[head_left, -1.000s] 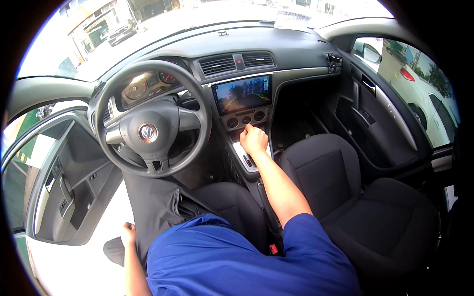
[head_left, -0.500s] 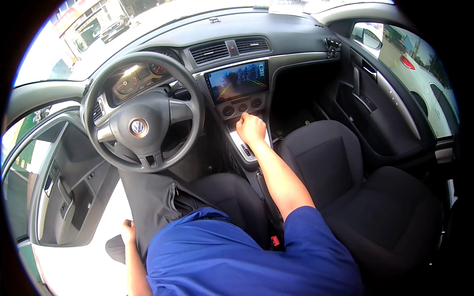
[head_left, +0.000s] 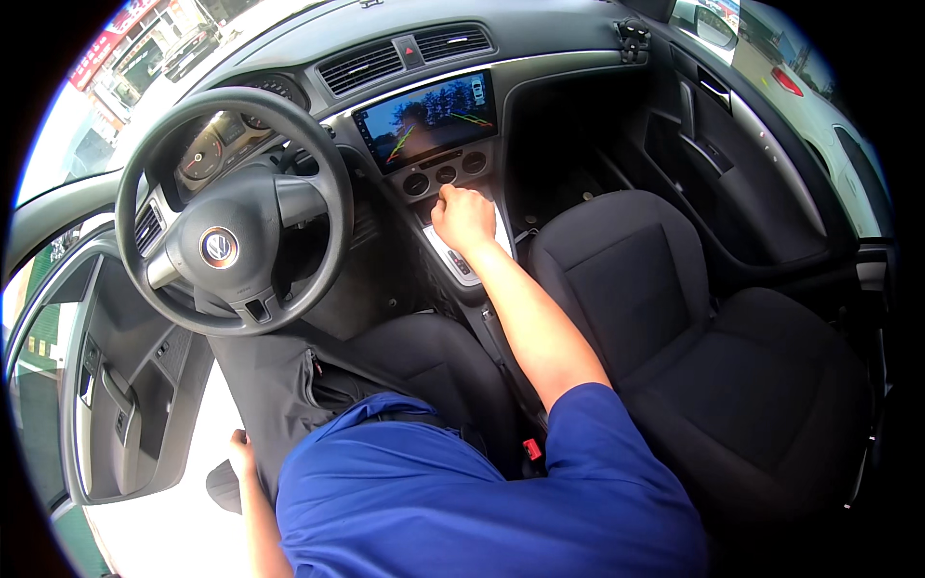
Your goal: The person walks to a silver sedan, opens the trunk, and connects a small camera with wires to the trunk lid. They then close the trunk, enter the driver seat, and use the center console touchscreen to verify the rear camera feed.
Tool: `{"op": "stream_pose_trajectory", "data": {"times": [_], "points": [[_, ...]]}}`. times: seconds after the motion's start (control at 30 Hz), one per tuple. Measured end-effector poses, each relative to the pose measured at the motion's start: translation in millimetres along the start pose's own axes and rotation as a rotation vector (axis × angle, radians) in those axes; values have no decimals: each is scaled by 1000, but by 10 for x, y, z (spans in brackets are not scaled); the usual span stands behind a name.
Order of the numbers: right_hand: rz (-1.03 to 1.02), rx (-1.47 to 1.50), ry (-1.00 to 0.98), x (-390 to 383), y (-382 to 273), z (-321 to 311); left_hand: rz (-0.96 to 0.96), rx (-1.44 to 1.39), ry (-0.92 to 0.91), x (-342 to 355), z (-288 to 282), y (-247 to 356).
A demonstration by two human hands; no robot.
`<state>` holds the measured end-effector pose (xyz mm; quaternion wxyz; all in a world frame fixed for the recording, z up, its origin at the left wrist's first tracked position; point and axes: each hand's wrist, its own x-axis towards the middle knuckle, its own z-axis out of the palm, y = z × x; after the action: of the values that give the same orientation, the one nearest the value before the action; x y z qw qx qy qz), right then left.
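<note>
The gear lever on the silver centre console [head_left: 469, 258], just below the round black climate knobs [head_left: 445, 175], is hidden under the right hand [head_left: 464, 218], fist closed over it, arm extended forward. Left hand [head_left: 240, 448] rests at the left thigh, grip indiscernible. Black steering wheel [head_left: 231, 207] stands left; lit dashboard screen [head_left: 428, 118] above.

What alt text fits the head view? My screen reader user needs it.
A person in the driver's seat closes their right hand over the gear lever on the centre console, below a lit dashboard screen. Their left hand rests by their thigh, beside the open door.
</note>
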<state>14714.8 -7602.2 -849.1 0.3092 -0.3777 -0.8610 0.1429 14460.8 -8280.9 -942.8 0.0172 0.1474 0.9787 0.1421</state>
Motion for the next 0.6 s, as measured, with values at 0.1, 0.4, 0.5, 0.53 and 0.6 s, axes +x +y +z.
{"op": "stream_pose_trajectory", "data": {"times": [0.1, 0.4, 0.5, 0.53, 0.6], "points": [[-33, -44, -35, 15, 36, 10, 43, 2, 4, 20, -1, 24], [-154, -180, -116, 25, 30, -37, -7, 9, -9, -2, 9, 76], [-233, -226, -126, 12, -56, -42, -10, 23, 3, 10, 14, 54], [-252, -220, -133, 25, -98, -39, -9, 19, 3, 12, 15, 43], [-283, -205, -132, 49, -208, -49, -8, 13, -1, 4, 8, 28]]}}
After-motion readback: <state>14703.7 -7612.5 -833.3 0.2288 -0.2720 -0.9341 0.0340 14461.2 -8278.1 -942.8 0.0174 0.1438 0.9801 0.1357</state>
